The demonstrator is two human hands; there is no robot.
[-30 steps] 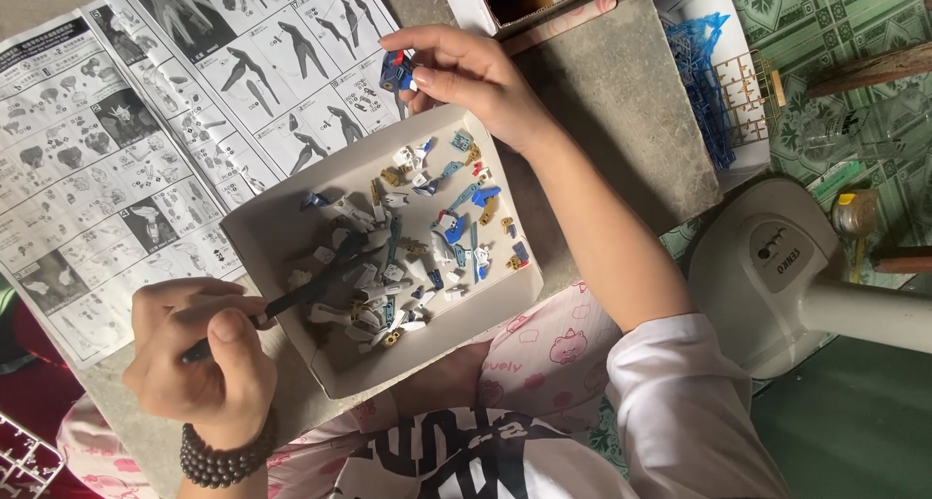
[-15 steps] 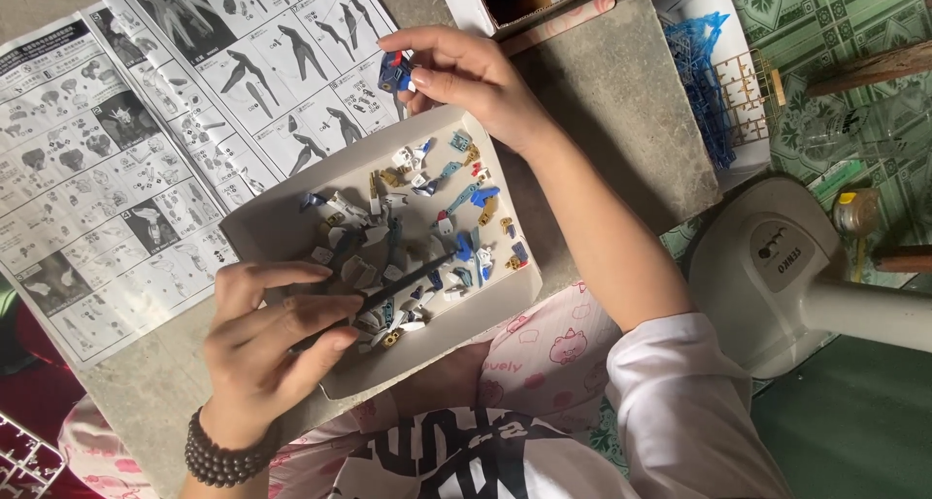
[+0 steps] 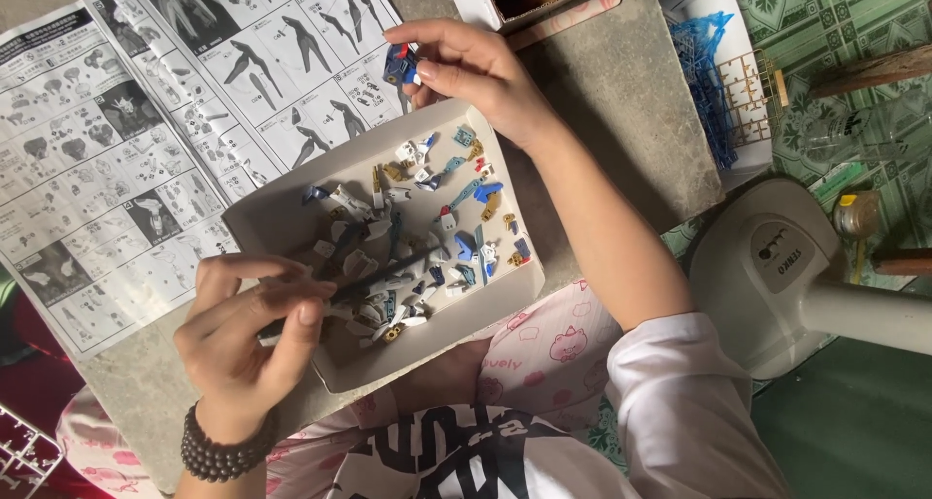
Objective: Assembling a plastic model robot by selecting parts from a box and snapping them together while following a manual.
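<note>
Pinching slim dark tweezers (image 3: 383,278) in my left hand (image 3: 248,339) over the shallow white cardboard tray (image 3: 282,217); right hand (image 3: 476,67), at 12 o'clock, grips 1 small blue plastic part (image 3: 400,64). Best approach: tips low, steady.

Small model parts (image 3: 442,229): moulded plastic, white, blue and gold, slight sheen. Shallow tray (image 3: 267,217): matt grey cardboard. Instruction sheets (image 3: 126,140): thin printed paper, creased, matt. Slab underneath (image 3: 621,101): rough, dull, stone-like. Blue sprue frame (image 3: 704,67): glossy plastic. Bracelet (image 3: 218,457): dark polished beads. Fan base (image 3: 777,276): smooth off-white plastic.
</note>
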